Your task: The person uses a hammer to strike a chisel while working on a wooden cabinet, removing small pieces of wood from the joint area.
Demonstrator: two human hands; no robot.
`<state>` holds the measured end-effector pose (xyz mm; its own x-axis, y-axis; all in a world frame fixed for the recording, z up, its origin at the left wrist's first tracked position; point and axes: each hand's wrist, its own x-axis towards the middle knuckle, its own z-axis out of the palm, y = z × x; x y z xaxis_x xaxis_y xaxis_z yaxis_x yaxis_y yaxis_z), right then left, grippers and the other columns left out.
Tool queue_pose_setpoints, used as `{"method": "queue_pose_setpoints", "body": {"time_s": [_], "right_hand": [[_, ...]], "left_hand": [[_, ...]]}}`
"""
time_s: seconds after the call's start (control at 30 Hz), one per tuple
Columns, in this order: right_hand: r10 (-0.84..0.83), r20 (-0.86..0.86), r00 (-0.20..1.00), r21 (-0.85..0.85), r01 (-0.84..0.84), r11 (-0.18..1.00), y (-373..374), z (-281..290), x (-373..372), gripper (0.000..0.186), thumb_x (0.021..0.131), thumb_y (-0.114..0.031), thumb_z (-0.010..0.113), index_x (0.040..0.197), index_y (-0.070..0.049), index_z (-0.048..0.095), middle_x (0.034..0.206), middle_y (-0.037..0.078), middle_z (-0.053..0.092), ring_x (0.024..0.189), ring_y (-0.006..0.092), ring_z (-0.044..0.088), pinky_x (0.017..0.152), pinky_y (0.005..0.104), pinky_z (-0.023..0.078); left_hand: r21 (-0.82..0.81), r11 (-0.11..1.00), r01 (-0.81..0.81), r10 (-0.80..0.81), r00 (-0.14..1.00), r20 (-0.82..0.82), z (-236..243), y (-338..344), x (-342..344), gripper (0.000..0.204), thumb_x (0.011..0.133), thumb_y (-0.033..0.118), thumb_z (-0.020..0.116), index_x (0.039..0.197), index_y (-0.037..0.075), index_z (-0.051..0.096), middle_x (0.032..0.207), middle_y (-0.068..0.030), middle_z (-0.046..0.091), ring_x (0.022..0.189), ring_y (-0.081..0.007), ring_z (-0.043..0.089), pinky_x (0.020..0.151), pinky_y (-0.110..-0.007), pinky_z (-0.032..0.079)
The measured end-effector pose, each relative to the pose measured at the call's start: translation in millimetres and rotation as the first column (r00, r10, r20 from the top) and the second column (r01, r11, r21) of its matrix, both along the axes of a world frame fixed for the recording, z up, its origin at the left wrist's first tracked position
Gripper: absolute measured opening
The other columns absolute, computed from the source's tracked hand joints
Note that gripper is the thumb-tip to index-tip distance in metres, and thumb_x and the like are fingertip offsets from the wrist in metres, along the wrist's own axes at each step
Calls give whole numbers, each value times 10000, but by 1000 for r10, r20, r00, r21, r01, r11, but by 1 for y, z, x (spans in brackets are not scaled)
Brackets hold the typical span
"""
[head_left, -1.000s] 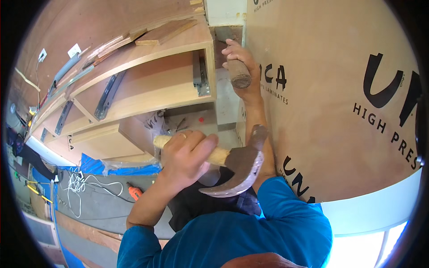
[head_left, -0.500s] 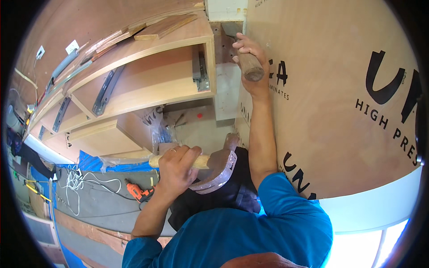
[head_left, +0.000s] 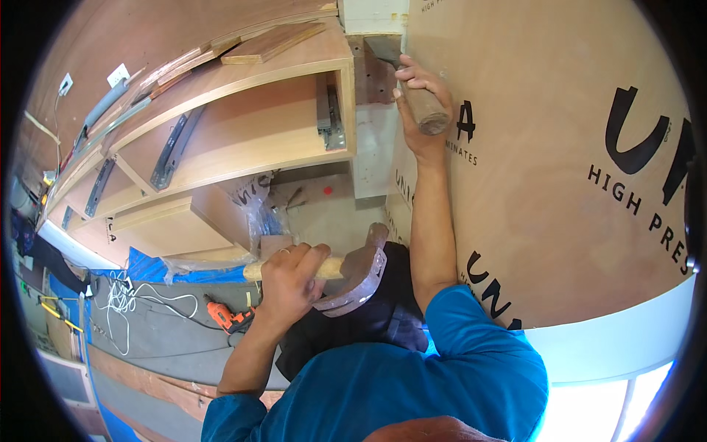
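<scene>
My left hand (head_left: 293,283) grips the light wooden handle (head_left: 256,270) of a hammer-like tool with a heavy curved, worn metal head (head_left: 357,280), held low before my body. My right hand (head_left: 423,103) is raised against the tall panel, wrapped round the thick wooden handle (head_left: 428,116) of a chisel-like tool. Its flat metal blade (head_left: 383,48) reaches into a narrow brown recess (head_left: 366,74) between the cabinet and the panel; whether the edge touches the surface I cannot tell.
A wooden cabinet carcass (head_left: 243,110) with metal rails and loose boards on top stands left. A large printed laminate panel (head_left: 560,162) fills the right. An orange power drill (head_left: 228,315), tangled white cable (head_left: 125,302) and blue sheeting (head_left: 147,264) lie below the cabinet.
Since one second ago my right hand and chisel have moved slightly up and right, the blade into the recess. My left hand and hammer have dropped lower, the head swinging leftward.
</scene>
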<state>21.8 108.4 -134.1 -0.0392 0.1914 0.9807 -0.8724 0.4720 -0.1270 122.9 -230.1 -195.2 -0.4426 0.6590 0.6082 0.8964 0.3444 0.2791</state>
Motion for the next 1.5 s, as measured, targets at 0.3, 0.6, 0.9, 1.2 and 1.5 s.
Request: {"method": "queue_pose_setpoints", "body": {"time_s": [0.3, 0.6, 0.9, 1.2, 1.5], "right_hand": [[-29, -17, 999, 10, 29, 1000, -1, 4, 2, 293, 896, 114, 722, 1096, -77, 627, 1178, 115, 737, 1324, 372, 643, 1148, 513, 493], [-19, -23, 1000, -24, 18, 1000, -2, 0, -1, 313, 902, 110, 723, 1120, -83, 610, 1184, 121, 736, 1323, 372, 643, 1149, 515, 491], [-52, -26, 998, 67, 54, 996, 1, 0, -2, 320, 902, 108, 721, 1125, -91, 606, 1188, 119, 740, 1338, 372, 634, 1147, 513, 490], [-41, -48, 998, -32, 40, 999, 10, -7, -7, 357, 885, 118, 729, 1129, -97, 582, 1193, 126, 740, 1328, 385, 647, 1139, 503, 499], [-53, -31, 998, 11, 53, 999, 4, 0, -3, 342, 884, 122, 731, 1127, -86, 607, 1192, 121, 742, 1317, 371, 654, 1138, 505, 501]], "left_hand": [[-39, 999, -11, 12, 1000, 27, -2, -2, 1, 526, 619, 78, 812, 1125, 91, 673, 861, -103, 645, 774, -328, 666, 679, -451, 523], [-62, 998, -18, 21, 999, 43, -2, -3, 3, 557, 606, 87, 827, 1142, 92, 671, 893, -104, 664, 790, -337, 670, 698, -460, 532], [-66, 997, -28, 33, 997, 67, -5, -3, 3, 520, 632, 77, 814, 1132, 93, 670, 879, -110, 663, 792, -340, 677, 707, -464, 538], [-55, 998, -23, 27, 997, 77, -8, -2, 5, 513, 624, 73, 835, 1111, 86, 674, 873, -108, 663, 788, -345, 679, 703, -468, 532], [-90, 996, -23, 30, 997, 74, -13, -2, 7, 551, 616, 74, 848, 1134, 84, 663, 887, -114, 672, 788, -348, 682, 700, -467, 531]]}}
